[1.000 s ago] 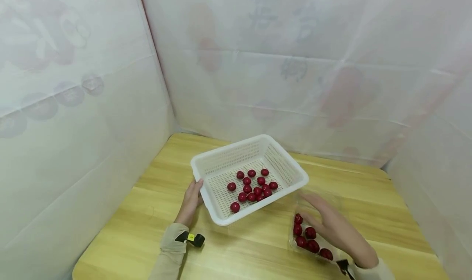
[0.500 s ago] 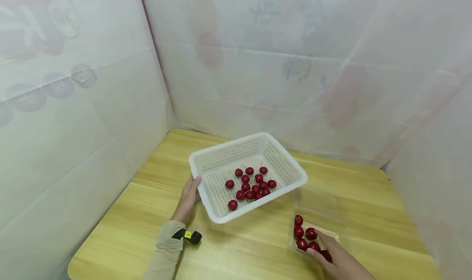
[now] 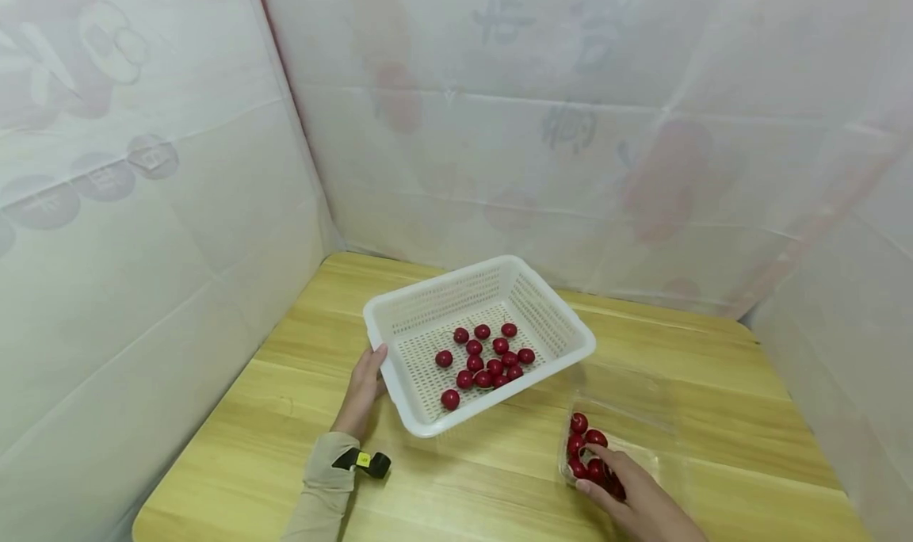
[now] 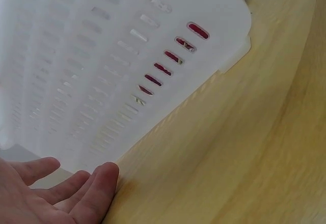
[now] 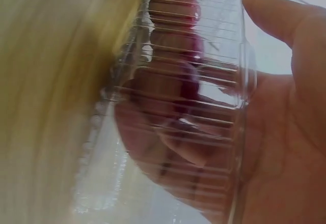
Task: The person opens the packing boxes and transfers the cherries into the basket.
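Note:
A white perforated plastic basket [image 3: 513, 394] with several red cherries [image 3: 494, 367] inside stands angled on the table. My left hand [image 3: 362, 391] holds its left rim, thumb on top; in the left wrist view the fingers [image 4: 102, 188] lie beside the basket's low edge. To the right, my right hand [image 3: 635, 498] reaches into a clear plastic box [image 3: 645, 456] and curls its fingers round some of the cherries [image 3: 578, 423] there. The right wrist view looks through the box's ribbed wall, with cherries [image 5: 173, 40] in front of the curled fingers; how many they grip is hidden.
The transparent lid [image 3: 628, 387] lies folded back behind the box. Pale printed cloth walls [image 3: 456, 169] enclose the wooden table [image 3: 456, 494] at the back and sides. A black strap with a small camera [image 3: 364, 459] sits on the left wrist.
My right hand moved from above the box down among the cherries at its near end. Those cherries have shifted and bunched to the left. The left hand stays on the basket.

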Available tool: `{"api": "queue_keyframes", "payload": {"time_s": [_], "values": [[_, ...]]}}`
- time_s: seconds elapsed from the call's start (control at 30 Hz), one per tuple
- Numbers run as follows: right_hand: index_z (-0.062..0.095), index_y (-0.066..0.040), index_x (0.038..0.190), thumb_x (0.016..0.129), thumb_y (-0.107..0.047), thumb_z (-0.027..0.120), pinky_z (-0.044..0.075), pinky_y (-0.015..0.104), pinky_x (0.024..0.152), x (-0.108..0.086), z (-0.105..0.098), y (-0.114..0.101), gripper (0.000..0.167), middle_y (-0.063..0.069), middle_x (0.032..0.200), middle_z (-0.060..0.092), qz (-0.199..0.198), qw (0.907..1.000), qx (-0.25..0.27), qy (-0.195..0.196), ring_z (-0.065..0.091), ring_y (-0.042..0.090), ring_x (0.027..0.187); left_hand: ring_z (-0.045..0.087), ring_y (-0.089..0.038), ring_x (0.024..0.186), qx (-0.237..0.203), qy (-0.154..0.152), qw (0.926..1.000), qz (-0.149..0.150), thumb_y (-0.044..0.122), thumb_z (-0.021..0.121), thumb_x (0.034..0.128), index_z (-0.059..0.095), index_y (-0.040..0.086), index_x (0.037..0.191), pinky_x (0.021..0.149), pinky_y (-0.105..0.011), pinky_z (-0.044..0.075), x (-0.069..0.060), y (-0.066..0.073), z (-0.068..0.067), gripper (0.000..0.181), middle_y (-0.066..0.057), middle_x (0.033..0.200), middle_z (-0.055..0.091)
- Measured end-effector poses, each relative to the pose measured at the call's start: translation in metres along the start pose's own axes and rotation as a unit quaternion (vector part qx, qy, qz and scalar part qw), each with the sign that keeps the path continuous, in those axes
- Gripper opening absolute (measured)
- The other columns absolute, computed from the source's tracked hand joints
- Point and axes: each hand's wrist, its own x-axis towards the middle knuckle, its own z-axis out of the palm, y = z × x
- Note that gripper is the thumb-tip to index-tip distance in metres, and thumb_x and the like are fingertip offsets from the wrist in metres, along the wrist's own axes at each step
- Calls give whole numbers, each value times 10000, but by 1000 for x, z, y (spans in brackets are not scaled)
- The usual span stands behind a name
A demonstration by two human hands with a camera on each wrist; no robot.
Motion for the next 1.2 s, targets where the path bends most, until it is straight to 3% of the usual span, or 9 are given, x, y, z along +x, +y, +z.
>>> {"api": "queue_keyframes", "payload": {"time_s": [0.33,0.5,0.67,0.87,1.07,1.2], "values": [[658,-117,1292,977,-499,664,575,524,1002,-1,2,-6,495,111,1344,678,-59,9995,96,288,650,345,1252,598,-413,1310,-10,28,10000,36,532,372,1101,363,156,1597,991,-373,600,1,0,-1,623,-249,1461,562],[678,-165,1221,977,-463,681,615,391,907,-1,3,-7,385,32,1235,716,-290,9979,25,574,690,272,1157,604,-415,1305,-2,58,10000,1,543,385,1095,364,151,1595,993,-377,602,1,1,-1,636,-250,1462,562],[696,-194,1162,960,-346,737,613,277,834,-5,5,-7,256,-20,1141,732,-535,9923,-50,1113,707,222,1086,608,-414,1309,132,80,9999,-75,543,388,1093,336,111,1604,988,-370,610,2,2,0,671,-260,1485,544],[723,-177,1161,929,-222,782,618,277,792,-8,10,-1,244,8,1148,747,-729,9816,-120,1761,717,215,1052,617,-422,1301,117,153,9997,-159,518,388,1100,327,78,1604,931,-321,627,3,1,0,672,-284,1483,542],[728,-196,1167,904,-197,809,619,316,805,-11,6,3,275,-14,1160,749,-738,9737,-318,2132,697,196,1057,620,-415,1285,0,18,10000,2,522,381,1102,361,167,1601,925,-331,622,2,-2,-2,613,-276,1465,546],[724,-163,1196,887,-120,813,612,301,758,-13,-4,8,324,-63,1098,725,-974,9665,-447,2332,648,38,984,614,-421,1290,-7,-19,10000,-1,524,379,1102,362,177,1600,931,-333,617,2,-2,-2,607,-272,1467,543]]}}
